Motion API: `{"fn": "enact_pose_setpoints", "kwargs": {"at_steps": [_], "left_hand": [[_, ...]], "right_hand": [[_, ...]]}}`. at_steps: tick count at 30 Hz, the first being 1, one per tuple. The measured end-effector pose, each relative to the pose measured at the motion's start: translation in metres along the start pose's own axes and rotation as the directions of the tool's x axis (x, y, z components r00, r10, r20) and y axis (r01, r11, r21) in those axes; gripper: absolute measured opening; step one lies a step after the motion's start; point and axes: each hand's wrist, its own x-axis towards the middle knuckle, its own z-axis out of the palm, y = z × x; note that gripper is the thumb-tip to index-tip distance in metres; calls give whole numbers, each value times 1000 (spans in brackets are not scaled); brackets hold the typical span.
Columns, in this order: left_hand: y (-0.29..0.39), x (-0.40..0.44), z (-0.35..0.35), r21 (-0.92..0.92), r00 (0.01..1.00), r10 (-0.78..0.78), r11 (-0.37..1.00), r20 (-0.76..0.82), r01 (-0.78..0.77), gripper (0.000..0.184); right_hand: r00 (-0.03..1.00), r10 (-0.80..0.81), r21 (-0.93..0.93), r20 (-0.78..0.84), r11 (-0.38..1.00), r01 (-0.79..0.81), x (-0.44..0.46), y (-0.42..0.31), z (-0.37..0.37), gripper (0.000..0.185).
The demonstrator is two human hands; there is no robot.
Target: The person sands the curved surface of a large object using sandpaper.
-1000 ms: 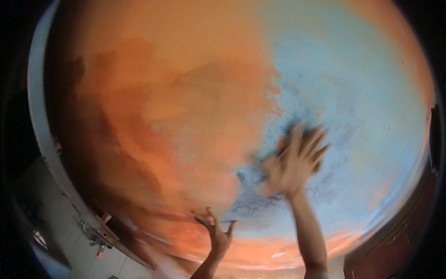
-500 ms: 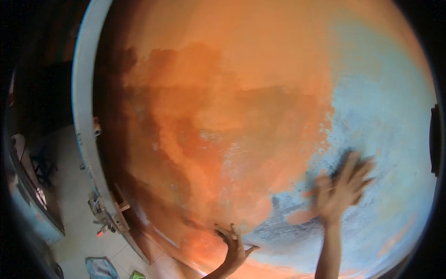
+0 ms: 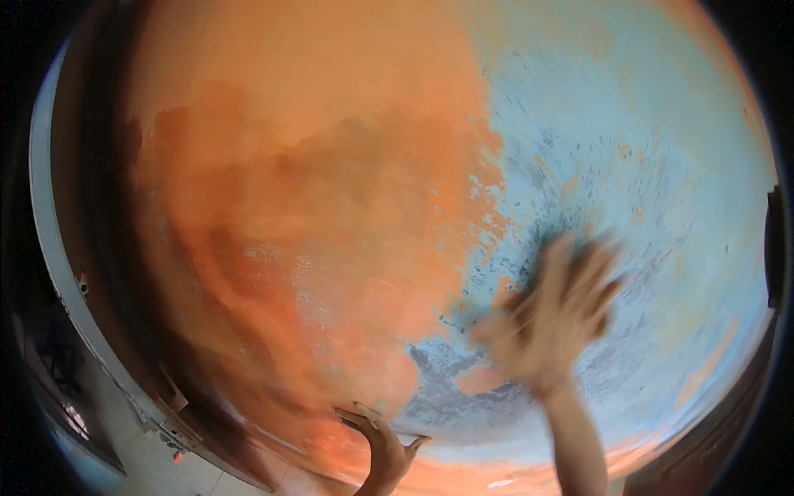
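A large glossy panel [image 3: 314,190] fills the view, orange on its left side and pale blue with dark scuffs and streaks on its right. My right hand [image 3: 550,318] lies flat against the blue part near the ragged orange border, fingers stretched out and blurred by motion. A dark patch shows beneath its fingers; whether it is shadow, reflection or a thin pad under the palm, I cannot tell. Low on the orange part, my left hand [image 3: 386,450] touches the panel with its fingers spread, holding nothing that I can see.
A pale curved frame strip [image 3: 45,190] borders the panel on the left. Near its lower end are small fittings with a red tip [image 3: 179,456], above a tiled floor [image 3: 207,473]. A dark block [image 3: 774,248] sits at the right edge.
The view has shifted to the right, so more of the blue area shows. My right hand has slid over the blue part and remains blurred; my left hand stays at the lower orange part.
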Motion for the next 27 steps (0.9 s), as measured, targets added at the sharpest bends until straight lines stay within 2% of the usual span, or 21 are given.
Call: {"fn": "enact_pose_setpoints", "kwargs": {"at_steps": [1, 2, 3, 6, 8, 9, 10, 11, 12, 15, 16, 17, 18, 19, 20, 21, 22, 23, 24, 26, 27], "left_hand": [[-9, -1, 7, 72, 998, 69, 995, 16, -70, 151], [-14, -6, 9, 142, 990, 137, 980, 37, -141, 152], [-12, -6, 7, 139, 988, 144, 979, 47, -149, 152], [-4, 0, -1, 34, 991, 131, 991, 14, -131, 152], [-6, 0, 2, 60, 993, 120, 991, -6, -120, 154], [-7, 1, 3, 65, 993, 122, 990, -1, -122, 154], [-8, 1, 5, 62, 993, 115, 991, -1, -115, 155], [-9, 0, 5, 59, 994, 108, 992, 0, -108, 155], [-5, 1, 1, 62, 993, 118, 991, 5, -118, 155], [6, 7, -7, 9, 993, 111, 994, 40, -111, 154], [5, 8, -4, 6, 993, 114, 993, 1, -114, 155], [3, 4, -2, 1, 993, 111, 994, -30, -111, 155], [-2, -1, 2, -5, 993, 112, 994, -31, -113, 155], [-11, -5, 5, 46, 991, 130, 990, -12, -130, 155], [-16, -2, 7, 99, 988, 151, 984, 4, -151, 156], [-14, 3, 4, 100, 987, 163, 982, -10, -161, 156], [-8, 1, -3, 155, 981, 194, 969, -1, -192, 155], [-4, 1, -5, 211, 974, 224, 952, 17, -223, 155], [-4, 4, -1, 211, 972, 233, 950, 23, -232, 155], [-6, 0, 4, -116, 998, 53, 992, -26, -56, 153], [-6, -2, 3, -108, 999, 53, 993, -10, -53, 153]], "right_hand": [[940, -29, -61, 340, 997, 53, -45, -23, 5, 97], [923, -314, -24, 223, 945, 327, -99, -26, 29, 93], [818, -569, -65, 86, 816, 575, -153, -28, 53, 92], [835, -546, -87, 68, 830, 551, -118, -18, 39, 92], [964, -231, -2, 135, 972, 233, -22, -2, 12, 96], [993, -103, 46, 51, 994, 101, 33, 3, -9, 96], [998, -46, -34, -44, 998, 45, 70, 13, -16, 93], [987, -23, -68, -158, 998, 12, 96, 22, -14, 90], [987, -14, -72, -162, 997, 2, 94, 21, -14, 90], [998, -66, 8, 20, 998, 65, 55, -9, -9, 99], [962, -145, 23, 232, 989, 144, 16, -27, -7, 100], [949, -285, 41, 133, 959, 282, -36, -40, 14, 90], [791, -475, 80, 386, 871, 484, -98, -43, 31, 79], [788, -456, 735, 414, 678, 6, -161, -41, 51, 75], [796, -453, 734, 401, 679, 16, -154, -32, 50, 75], [776, -521, 545, 355, 790, 281, -135, -19, 45, 76], [736, -587, 294, 337, 808, 510, -109, -11, 32, 78], [744, -346, 225, 572, 938, 263, -23, -15, -14, 86], [959, -234, 14, 161, 972, 234, 0, 3, -3, 94], [999, -19, -35, -47, 999, 17, 75, 27, -22, 94], [987, 36, -43, -156, 998, -43, 92, 34, -16, 92]]}}
